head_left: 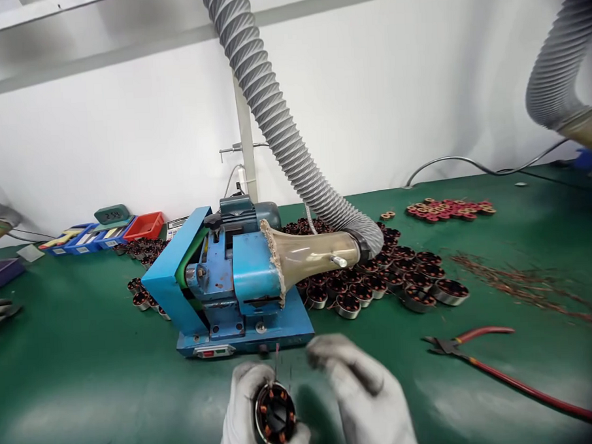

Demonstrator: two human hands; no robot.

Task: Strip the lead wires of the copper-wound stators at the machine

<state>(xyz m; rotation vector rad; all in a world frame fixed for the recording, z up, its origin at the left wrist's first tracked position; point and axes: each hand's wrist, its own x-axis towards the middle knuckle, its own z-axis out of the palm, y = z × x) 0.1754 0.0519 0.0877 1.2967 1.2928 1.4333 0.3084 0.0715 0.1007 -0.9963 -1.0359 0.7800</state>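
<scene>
Left hand [250, 414] fingers clamp a wound stator [275, 416] (wire ends upward); right hand [362, 396] fingers pinched together just beside it, below the blue machine [230, 284].

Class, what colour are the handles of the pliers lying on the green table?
Red, on the pliers; clearest in the head view.

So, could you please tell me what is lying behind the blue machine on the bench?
Behind the blue machine, wound stators lie piled at both sides, beside coloured bins. A grey hose enters its funnel. Directly behind is hidden.
</scene>
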